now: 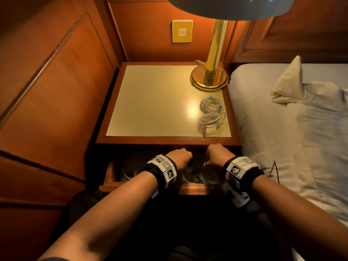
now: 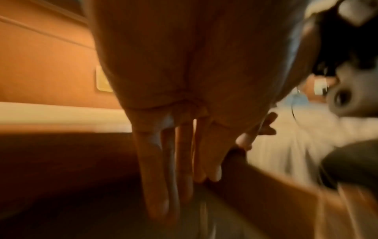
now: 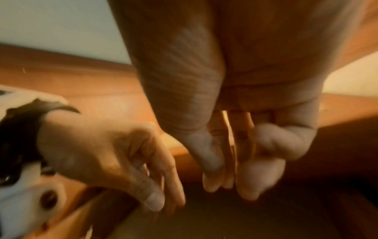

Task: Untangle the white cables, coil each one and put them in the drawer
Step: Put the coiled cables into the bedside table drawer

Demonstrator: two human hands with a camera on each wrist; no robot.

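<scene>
Two coiled white cables lie on the right of the nightstand top (image 1: 150,102): one coil (image 1: 211,104) sits farther back, the other coil (image 1: 210,121) nearer the front edge with a loose end trailing forward. Below, the drawer (image 1: 197,189) stands pulled out, and dim coils of cable (image 1: 189,177) show inside it. My left hand (image 1: 179,155) hangs over the drawer, its fingers (image 2: 163,169) straight and pointing down, holding nothing. Beside it, my right hand (image 1: 216,153) is over the drawer with fingers (image 3: 245,177) loosely curled and nothing visible in them.
A brass lamp base (image 1: 210,78) stands at the back right of the nightstand, its shade overhead. A bed (image 1: 282,138) with a pillow (image 1: 288,83) lies close on the right. Wood panelling (image 1: 47,100) closes in the left side, with a wall switch (image 1: 182,31) behind.
</scene>
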